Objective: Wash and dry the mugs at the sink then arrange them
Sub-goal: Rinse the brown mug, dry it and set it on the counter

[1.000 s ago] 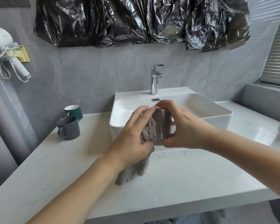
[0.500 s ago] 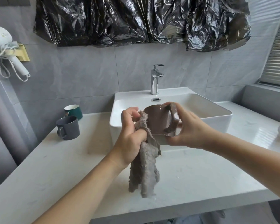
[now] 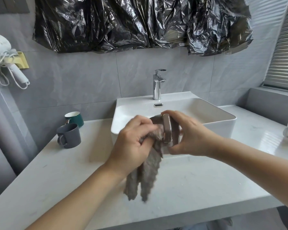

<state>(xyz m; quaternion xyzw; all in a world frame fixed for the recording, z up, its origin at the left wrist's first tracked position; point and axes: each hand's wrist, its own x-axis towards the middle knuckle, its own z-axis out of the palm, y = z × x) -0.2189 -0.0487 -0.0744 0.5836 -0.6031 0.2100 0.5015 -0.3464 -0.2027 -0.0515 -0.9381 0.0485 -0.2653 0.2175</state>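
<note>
You've got crumpled black plastic sheeting [image 3: 140, 24] taped across the grey tiled wall [image 3: 73, 80] above; white hair dryer [image 3: 0, 47] hung on a yellow holder [image 3: 22, 61] far left; slatted window blind [image 3: 284, 52] at your right edge, above a grey ledge [image 3: 273, 100].

The scene is seen through one wide-angle head-worn camera, aimed forward and down from close above the counter [image 3: 60, 171]. The sink [image 3: 211, 117] is centred in the frame, with the tiled wall [image 3: 83, 83] faced squarely. Straight edges are bowed toward the borders. No second view is given.
</note>
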